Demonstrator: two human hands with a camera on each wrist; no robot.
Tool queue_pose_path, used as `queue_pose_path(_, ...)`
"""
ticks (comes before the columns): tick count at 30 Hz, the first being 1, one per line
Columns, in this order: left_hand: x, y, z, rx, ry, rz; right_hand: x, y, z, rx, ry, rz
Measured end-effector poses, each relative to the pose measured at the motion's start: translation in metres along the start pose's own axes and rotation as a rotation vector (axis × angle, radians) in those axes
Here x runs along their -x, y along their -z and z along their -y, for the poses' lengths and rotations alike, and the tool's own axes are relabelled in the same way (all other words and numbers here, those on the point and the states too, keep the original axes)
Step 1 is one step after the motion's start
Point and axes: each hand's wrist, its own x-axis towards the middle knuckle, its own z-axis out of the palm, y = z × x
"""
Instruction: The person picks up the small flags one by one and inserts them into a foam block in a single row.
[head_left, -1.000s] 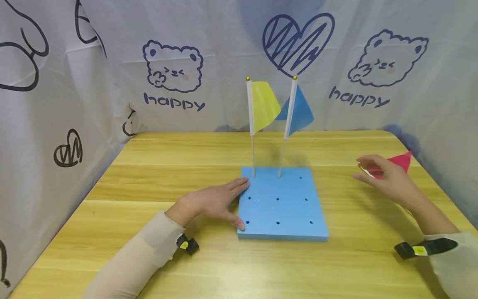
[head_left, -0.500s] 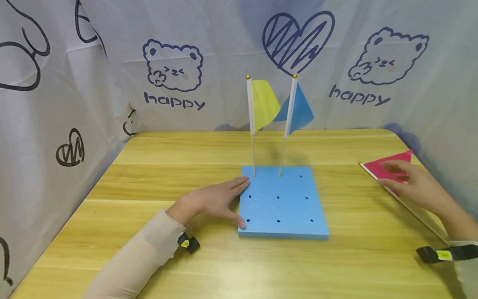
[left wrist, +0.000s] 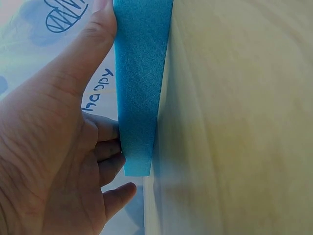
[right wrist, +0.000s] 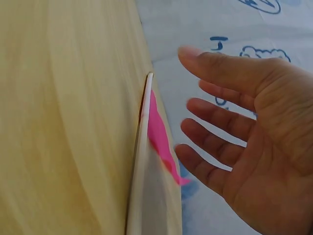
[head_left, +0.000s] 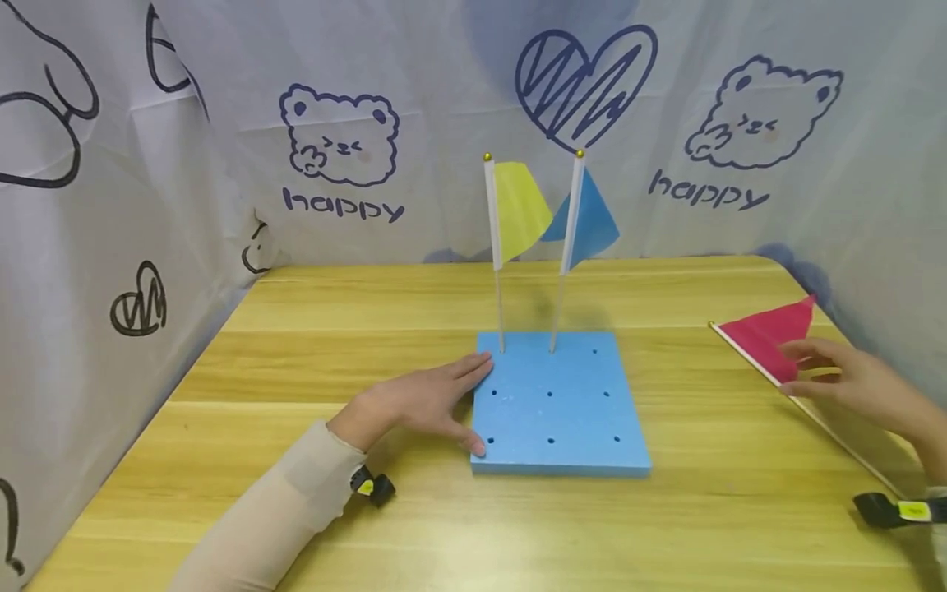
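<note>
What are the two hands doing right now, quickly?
Left hand: open, fingers flat against the side of the blue foam board.
Right hand: open, fingers spread over the red flag, holding nothing.

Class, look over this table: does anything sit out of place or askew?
Yes. The red flag lies flat on the table by the right hand, while the yellow flag and blue flag stand in the foam board; the blue flag's pole leans slightly.
</note>
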Motion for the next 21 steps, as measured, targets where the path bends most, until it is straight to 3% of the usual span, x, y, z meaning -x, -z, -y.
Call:
queue_pose_path(7,-0.001,0.001,-0.001,-0.01,-0.003,0.001,0.008,0.005,-0.016,-0.023,0.012,0.012)
queue_pose_path(21,0.001,0.001,-0.002,-0.011,0.004,-0.005,0.008,0.004,-0.022,0.107,0.016,0.132)
